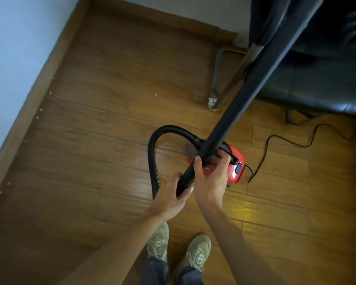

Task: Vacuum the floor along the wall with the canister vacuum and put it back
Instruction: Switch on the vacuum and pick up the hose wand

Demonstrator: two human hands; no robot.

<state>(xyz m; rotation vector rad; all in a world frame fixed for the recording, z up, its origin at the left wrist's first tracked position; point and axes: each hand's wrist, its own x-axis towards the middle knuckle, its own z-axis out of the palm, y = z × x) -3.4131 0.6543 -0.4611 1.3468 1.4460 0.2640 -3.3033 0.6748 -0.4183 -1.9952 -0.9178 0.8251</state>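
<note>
A long black vacuum wand (249, 95) runs from my hands up to the top right, where its far end leaves the view. My left hand (171, 197) grips the wand's lower end, where the ribbed black hose (152, 153) joins. My right hand (211, 177) grips the wand just above. The hose loops left and back to the red canister vacuum (237, 163), which sits on the wood floor (90, 140) partly hidden behind my right hand.
A pale wall (14, 48) with a wooden baseboard (29, 112) runs along the left, with small white crumbs beside it. A black leather chair (325, 79) with a metal leg (216, 83) stands at the top right. The power cord (275, 138) snakes right of the canister. My feet are below.
</note>
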